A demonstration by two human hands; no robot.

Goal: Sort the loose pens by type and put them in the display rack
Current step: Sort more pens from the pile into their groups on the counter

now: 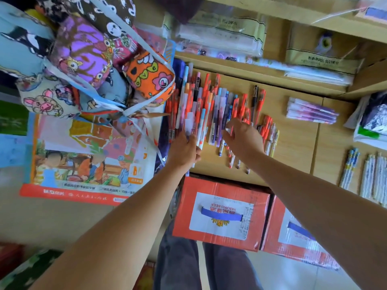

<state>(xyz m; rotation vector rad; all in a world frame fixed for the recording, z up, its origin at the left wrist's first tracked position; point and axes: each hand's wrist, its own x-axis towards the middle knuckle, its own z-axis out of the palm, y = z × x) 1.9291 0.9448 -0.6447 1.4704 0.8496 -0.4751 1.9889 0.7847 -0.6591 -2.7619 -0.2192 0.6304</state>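
Observation:
A heap of loose pens (211,101), mostly orange-capped with some blue, purple and white ones, lies on a wooden shelf (293,130). My left hand (184,149) grips a small bunch of white and patterned pens (191,122) at the heap's left side. My right hand (244,137) is over the heap's right part, its fingers curled on a pen there; which pen it pinches is hidden. A few orange pens (267,126) lie just right of that hand. No display rack is recognisable in the head view.
Purple pens in a packet (310,110) and rows of white-blue pens (364,176) lie further right. Colourful fabric bags (88,57) are piled at the left over a picture poster (83,160). Two orange cartons (222,214) stand below the shelf. Plastic-wrapped stock (219,36) fills the upper shelf.

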